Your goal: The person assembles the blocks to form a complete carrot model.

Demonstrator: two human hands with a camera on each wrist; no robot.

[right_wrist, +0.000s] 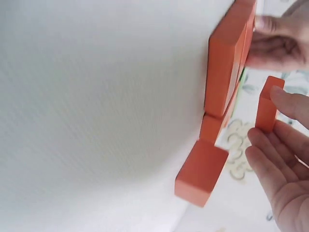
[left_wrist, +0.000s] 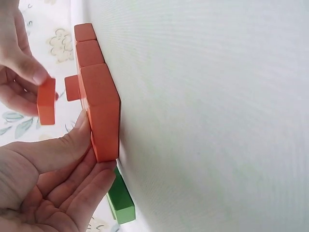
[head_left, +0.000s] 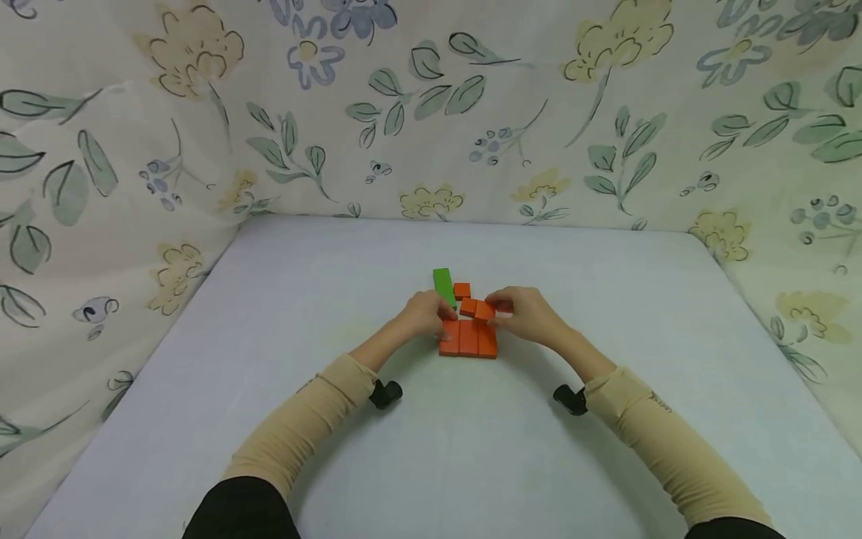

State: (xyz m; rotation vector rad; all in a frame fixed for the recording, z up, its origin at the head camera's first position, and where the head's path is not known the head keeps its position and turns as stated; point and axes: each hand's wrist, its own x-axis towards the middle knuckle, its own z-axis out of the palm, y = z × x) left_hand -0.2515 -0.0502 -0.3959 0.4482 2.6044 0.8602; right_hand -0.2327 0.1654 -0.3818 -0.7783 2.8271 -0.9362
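Three long orange blocks [head_left: 468,339] lie side by side on the table. My left hand [head_left: 426,314] rests at their left end, its thumb on the top face and its fingers against the far end of the nearest block [left_wrist: 102,111]. Between thumb and fingers, my right hand [right_wrist: 289,145] pinches a small orange block [right_wrist: 268,104], held just above the row. Beyond the row lie another small orange block [head_left: 462,290] and a green block [head_left: 444,284]. On the right side, an orange block [right_wrist: 202,171] lies on the table below my right hand.
A white tabletop [head_left: 471,449] spreads around the blocks. A flower-patterned cloth [head_left: 431,112] hangs at the back and along the sides. Black wrist cameras sit on the left wrist [head_left: 386,394] and the right wrist [head_left: 570,400].
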